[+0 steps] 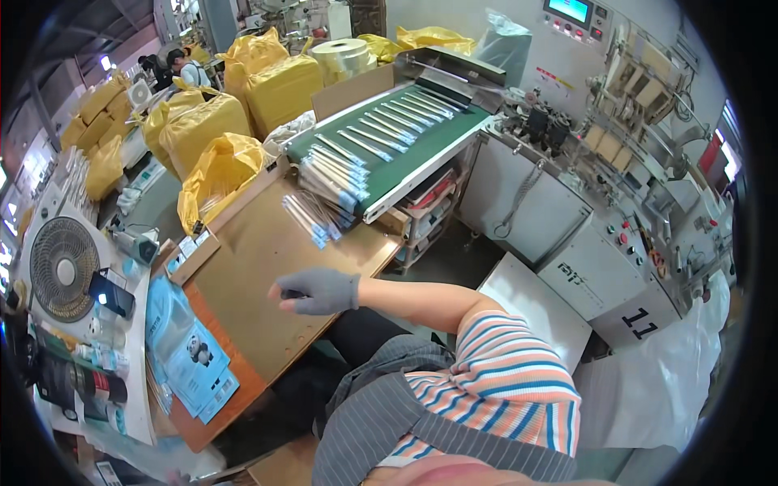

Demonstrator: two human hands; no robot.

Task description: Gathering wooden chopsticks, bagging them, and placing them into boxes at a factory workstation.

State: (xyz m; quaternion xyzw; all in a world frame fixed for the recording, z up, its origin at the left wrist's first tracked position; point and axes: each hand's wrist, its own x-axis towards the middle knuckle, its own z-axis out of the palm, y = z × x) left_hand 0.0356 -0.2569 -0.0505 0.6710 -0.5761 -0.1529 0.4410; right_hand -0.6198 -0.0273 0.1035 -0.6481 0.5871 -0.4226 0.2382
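My right hand point(318, 290), in a grey glove, hovers over the brown cardboard-topped table point(251, 267) with its fingers loosely curled and nothing in it. My bare forearm runs back to a striped sleeve at the lower right. Beyond the hand, a loose pile of long thin clear-wrapped packets with blue ends point(314, 217) lies on the table. More of the same packets point(334, 174) are heaped at the end of a green conveyor belt point(421, 142), and single ones ride along it in a row. My left hand is out of view.
Blue printed pouches point(190, 350) lie at the table's left edge beside a small fan point(63, 267) and bottles. Yellow sacks point(207, 121) stack behind the table. A grey packing machine point(616, 267) with buttons stands to the right. Another person point(185, 69) works far back.
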